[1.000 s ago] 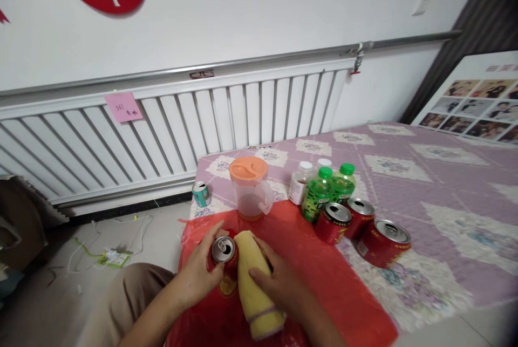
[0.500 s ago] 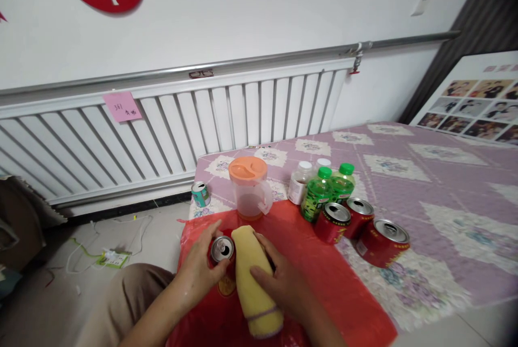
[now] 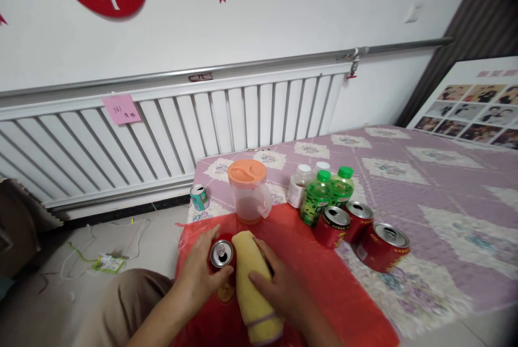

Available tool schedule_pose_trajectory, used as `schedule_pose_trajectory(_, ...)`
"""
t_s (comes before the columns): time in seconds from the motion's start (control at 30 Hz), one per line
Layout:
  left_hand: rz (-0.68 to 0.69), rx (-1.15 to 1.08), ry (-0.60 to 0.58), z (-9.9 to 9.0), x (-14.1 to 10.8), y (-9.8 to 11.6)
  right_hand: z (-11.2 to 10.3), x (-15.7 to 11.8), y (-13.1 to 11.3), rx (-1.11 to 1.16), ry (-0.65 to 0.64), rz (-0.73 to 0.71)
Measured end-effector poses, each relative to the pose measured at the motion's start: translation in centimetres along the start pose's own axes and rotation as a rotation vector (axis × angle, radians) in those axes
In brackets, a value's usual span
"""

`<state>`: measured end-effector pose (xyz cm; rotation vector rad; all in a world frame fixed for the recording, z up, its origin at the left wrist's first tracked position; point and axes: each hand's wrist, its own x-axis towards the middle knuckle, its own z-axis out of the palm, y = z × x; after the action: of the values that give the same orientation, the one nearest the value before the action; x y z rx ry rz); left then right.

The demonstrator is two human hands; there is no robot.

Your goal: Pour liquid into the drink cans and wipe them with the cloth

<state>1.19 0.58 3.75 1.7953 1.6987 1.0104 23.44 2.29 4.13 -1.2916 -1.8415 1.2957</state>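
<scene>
My left hand (image 3: 203,266) curls around an opened red drink can (image 3: 222,253), its thumb at the near side and its fingers at the far left. The can is upright on a red plastic sheet (image 3: 319,287). Just right of the can, my right hand (image 3: 275,282) grips a folded yellow cloth (image 3: 253,287), thumb on top and the other fingers along its right side, partly hidden. The cloth touches or nearly touches the can. Behind both hands stands a clear plastic pitcher (image 3: 249,201) with an orange lid.
Green-capped bottles (image 3: 318,196) and white-capped bottles (image 3: 299,186) stand right of the pitcher, with red cans (image 3: 382,247) in front. A small teal can (image 3: 199,197) is at the table's left edge. A white radiator (image 3: 243,115) runs behind the patterned tablecloth (image 3: 404,190).
The view has tilted slightly, so everything sits a little lower in the picture. Both hands keep their hold on the can and the cloth.
</scene>
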Motion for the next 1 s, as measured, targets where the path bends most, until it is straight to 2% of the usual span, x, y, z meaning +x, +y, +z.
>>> schedule_pose_trajectory(0.13, 0.018, 0.033, 0.016, 0.1, 0.0, -0.2, -0.2, -0.2, -0.1, 0.049, 0.012, -0.04)
schedule_pose_trajectory(0.3, 0.05, -0.038, -0.007, 0.1, -0.1, -0.4, 0.0, -0.1, 0.3, 0.051, -0.01, -0.047)
schedule_pose_trajectory(0.53, 0.006, -0.127, -0.128, -0.4, -0.3, -0.1, 0.6, 0.5, 1.2, -0.001, -0.035, 0.025)
schedule_pose_trajectory(0.6, 0.019, -0.134, -0.115, -0.4, -0.3, -0.1, 0.7, 0.7, 1.4, 0.011, -0.031, 0.014)
schedule_pose_trajectory(0.8, 0.018, -0.035, 0.047, 0.4, 0.1, -0.5, 0.2, 0.2, 0.7, 0.057, 0.024, -0.025)
schedule_pose_trajectory(0.9, 0.016, -0.035, 0.041, 0.5, 0.3, -0.3, 0.1, 0.1, 0.5, 0.092, 0.038, -0.043)
schedule_pose_trajectory(1.0, 0.06, -0.046, -0.018, 0.2, 0.5, 0.0, 0.1, 0.2, 0.7, 0.108, 0.032, -0.05)
